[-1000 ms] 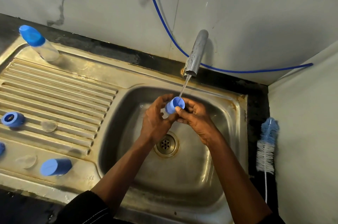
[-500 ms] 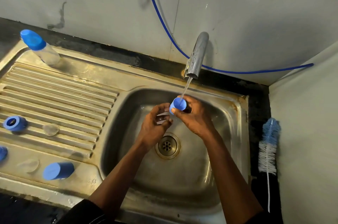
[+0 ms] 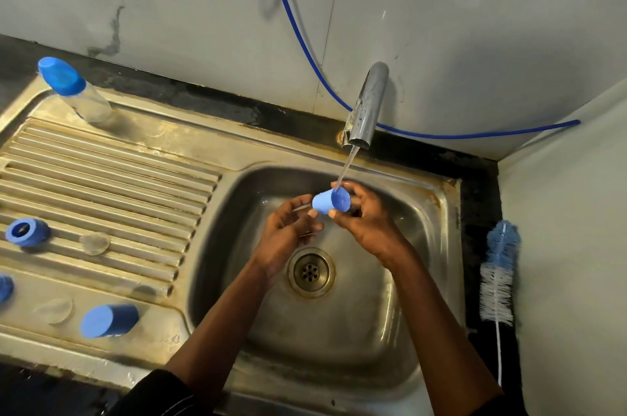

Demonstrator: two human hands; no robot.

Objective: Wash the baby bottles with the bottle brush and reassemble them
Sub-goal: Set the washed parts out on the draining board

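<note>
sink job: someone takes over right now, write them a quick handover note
Right hand: fingers pinch a blue cap, open end toward the stream from the running tap.
Left hand: curled just beside the cap; whether it holds anything cannot be told.
Drainboard: one capped bottle stands at the back; a blue ring, a second blue cap and two clear pieces lie loose.
Brush lies right of the sink, untouched.
Done: one bottle looks assembled.
Left: finish rinsing this cap, then reassemble the loose parts.
</note>
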